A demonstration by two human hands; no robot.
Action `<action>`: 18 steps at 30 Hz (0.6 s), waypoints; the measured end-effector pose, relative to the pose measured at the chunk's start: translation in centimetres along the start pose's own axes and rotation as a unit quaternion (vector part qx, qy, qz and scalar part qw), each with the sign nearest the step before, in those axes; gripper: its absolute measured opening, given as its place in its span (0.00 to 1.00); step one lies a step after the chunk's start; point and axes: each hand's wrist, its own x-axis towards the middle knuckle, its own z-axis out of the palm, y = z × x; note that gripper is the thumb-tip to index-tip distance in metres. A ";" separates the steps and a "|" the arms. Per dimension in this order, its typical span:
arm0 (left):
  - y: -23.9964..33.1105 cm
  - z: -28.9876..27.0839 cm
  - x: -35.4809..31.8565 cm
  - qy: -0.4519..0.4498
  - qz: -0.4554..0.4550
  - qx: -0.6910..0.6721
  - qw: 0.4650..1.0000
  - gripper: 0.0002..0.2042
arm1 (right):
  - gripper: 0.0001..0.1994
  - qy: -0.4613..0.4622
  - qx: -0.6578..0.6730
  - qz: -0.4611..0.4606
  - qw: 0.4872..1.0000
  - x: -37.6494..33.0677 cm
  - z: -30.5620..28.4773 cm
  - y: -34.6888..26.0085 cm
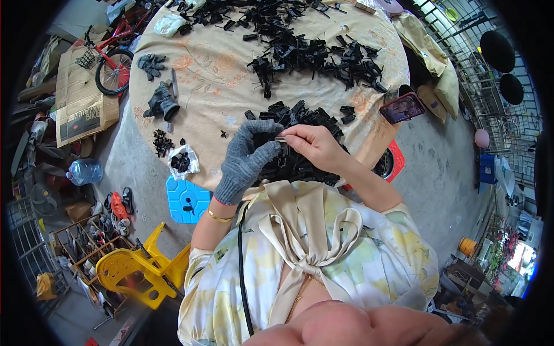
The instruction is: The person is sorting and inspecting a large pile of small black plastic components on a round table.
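At the near edge of the round table draped in a beige flowered cloth (213,86), the person's two hands meet over a heap of small black plastic parts (300,124). The left hand (245,161), in a grey knitted glove, is curled shut around one black plastic piece (266,140), and the bare right hand (311,144) pinches a thin silvery metal pin (280,139) between thumb and fingertips, its tip touching that piece. Just left, near the same edge, lies a clear plastic bag of little black bits (183,161). Farther along the left edge rest a dark bundled glove (161,102) and another pair (151,63). A phone with a lit screen (402,107) stands at the right edge. A broad scatter of black parts (311,49) covers the far side.
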 end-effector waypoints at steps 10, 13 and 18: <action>0.6 0.8 -1.0 0.000 0.012 0.142 0.990 0.20 | 0.08 -0.039 0.013 0.017 0.999 -0.1 0.0 0.0; 0.7 0.9 -1.0 -0.005 -0.001 0.156 0.988 0.20 | 0.09 -0.056 0.012 0.007 0.998 -0.2 -0.1 0.4; 0.5 1.0 -1.0 0.000 0.010 0.143 0.990 0.21 | 0.09 -0.060 -0.011 0.013 0.998 -0.3 -0.5 -0.2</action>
